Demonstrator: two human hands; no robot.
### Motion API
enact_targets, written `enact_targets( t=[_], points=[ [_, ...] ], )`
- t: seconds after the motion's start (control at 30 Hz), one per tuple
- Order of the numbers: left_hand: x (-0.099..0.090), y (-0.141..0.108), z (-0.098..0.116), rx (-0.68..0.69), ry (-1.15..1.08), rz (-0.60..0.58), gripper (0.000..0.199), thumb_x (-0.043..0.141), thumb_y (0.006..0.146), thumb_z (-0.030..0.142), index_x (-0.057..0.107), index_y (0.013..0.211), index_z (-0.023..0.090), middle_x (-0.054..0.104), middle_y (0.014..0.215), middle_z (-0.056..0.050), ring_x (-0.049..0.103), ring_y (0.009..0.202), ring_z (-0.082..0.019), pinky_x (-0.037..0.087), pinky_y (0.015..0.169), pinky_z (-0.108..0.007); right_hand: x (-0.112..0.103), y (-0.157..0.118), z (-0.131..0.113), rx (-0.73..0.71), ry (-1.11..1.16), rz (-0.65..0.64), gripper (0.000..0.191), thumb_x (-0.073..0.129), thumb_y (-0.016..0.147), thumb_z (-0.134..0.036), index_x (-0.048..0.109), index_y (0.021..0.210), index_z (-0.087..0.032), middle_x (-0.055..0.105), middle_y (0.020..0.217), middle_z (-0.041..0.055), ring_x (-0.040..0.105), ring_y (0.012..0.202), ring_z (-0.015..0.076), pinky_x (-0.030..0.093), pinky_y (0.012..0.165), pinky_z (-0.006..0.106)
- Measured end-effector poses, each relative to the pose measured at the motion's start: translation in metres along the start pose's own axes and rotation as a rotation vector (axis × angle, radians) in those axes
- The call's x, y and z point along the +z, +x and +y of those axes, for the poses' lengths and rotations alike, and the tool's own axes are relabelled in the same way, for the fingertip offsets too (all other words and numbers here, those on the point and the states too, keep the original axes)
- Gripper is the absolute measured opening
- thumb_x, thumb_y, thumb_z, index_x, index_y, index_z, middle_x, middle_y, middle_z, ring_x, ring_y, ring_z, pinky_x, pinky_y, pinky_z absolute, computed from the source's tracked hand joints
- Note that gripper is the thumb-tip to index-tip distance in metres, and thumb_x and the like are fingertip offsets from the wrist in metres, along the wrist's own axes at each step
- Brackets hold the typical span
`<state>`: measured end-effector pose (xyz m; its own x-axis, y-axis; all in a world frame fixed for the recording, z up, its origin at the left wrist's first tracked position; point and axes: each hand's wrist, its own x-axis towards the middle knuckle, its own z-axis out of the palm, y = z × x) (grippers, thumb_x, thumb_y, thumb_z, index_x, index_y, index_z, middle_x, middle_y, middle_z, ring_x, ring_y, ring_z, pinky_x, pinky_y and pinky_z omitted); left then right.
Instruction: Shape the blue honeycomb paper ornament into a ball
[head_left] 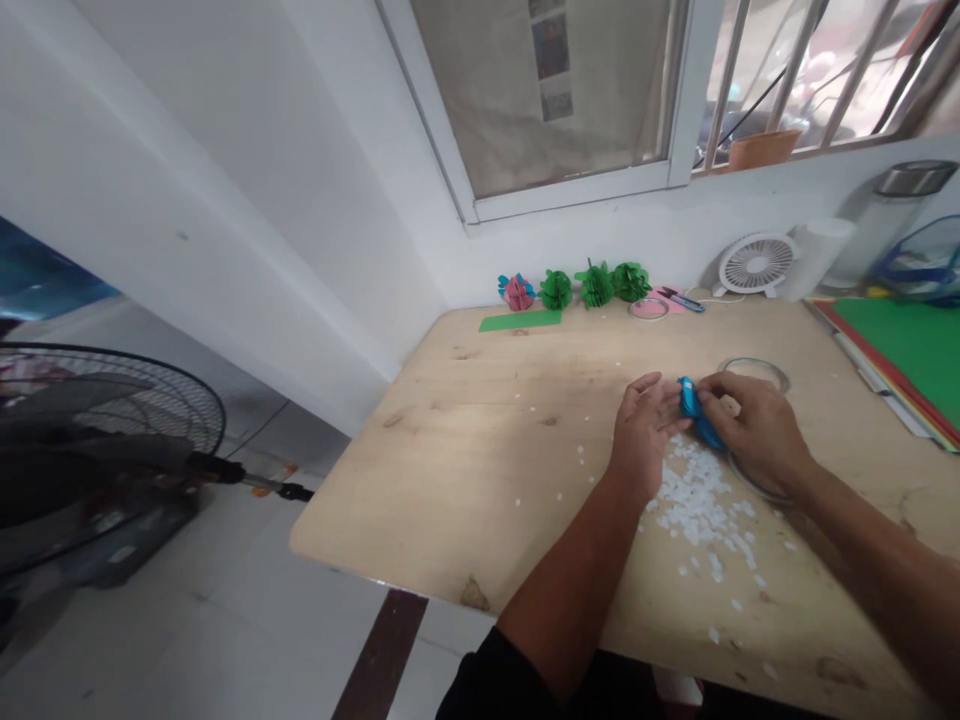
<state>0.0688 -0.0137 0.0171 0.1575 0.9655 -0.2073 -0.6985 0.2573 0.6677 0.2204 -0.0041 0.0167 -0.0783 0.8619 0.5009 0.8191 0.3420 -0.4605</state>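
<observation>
A blue folded paper piece (706, 430) is held above the wooden table (420, 470), on the right side of the view. The fingers and thumb of my right hand (761, 425) pinch it from the right. My left hand (643, 435) is at its left side, palm turned toward it, fingers apart, fingertips beside the blue paper. Many small white scraps (701, 505) lie scattered under and in front of my hands. Behind and below my right hand, a wire ring (757, 362) partly shows.
Green paper balls (596, 285) and a pink one (517, 292) stand along the wall beside a green strip (520, 321). Snips (681, 299), a small white fan (757, 264) and coloured sheets (900, 350) are at the back right. A large fan (97, 450) stands left.
</observation>
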Motion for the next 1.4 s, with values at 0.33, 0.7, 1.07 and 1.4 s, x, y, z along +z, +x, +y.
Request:
enact_targets(
  t=[0.33,0.7,1.07,1.4],
  points=[
    [-0.0009,-0.0008,0.0002,0.026,0.020,-0.049,0.044,0.078,0.074,0.046,0.059,0.106,0.021,0.070,0.097,-0.008,0.065,0.098,-0.024,0.049,0.081,-0.035,0.0019,0.0023,-0.0003,0.318,0.434,-0.005,0.023,0.062,0.082,-0.043,0.068,0.081,-0.022,0.070,0.069,0.0046,0.064,0.063,0.0210,0.048,0.058,0.033],
    [-0.0029,-0.0007,-0.0024,0.071,0.087,-0.072,0.047,0.076,0.076,0.049,0.059,0.110,0.021,0.071,0.096,-0.008,0.066,0.098,-0.024,0.049,0.078,-0.034,0.0006,0.0066,0.0056,0.431,0.676,-0.120,0.034,0.078,0.068,-0.053,0.069,0.073,-0.020,0.067,0.061,0.0032,0.058,0.052,0.0162,0.045,0.046,0.029],
    [-0.0045,-0.0003,-0.0039,0.072,0.053,-0.078,0.051,0.079,0.074,0.049,0.058,0.110,0.021,0.070,0.093,-0.007,0.066,0.095,-0.023,0.048,0.076,-0.032,-0.0040,0.0090,0.0017,0.595,0.771,-0.191,0.048,0.088,0.053,-0.057,0.068,0.074,-0.019,0.063,0.059,0.0002,0.052,0.050,0.0111,0.040,0.045,0.024],
    [-0.0045,0.0014,-0.0015,0.048,0.041,-0.052,0.051,0.079,0.073,0.047,0.057,0.111,0.020,0.070,0.091,-0.007,0.066,0.094,-0.024,0.047,0.074,-0.032,-0.0018,0.0043,0.0021,0.624,0.809,-0.181,0.044,0.084,0.059,-0.054,0.070,0.080,-0.018,0.068,0.065,0.0024,0.057,0.053,0.0129,0.045,0.048,0.025]
  ],
)
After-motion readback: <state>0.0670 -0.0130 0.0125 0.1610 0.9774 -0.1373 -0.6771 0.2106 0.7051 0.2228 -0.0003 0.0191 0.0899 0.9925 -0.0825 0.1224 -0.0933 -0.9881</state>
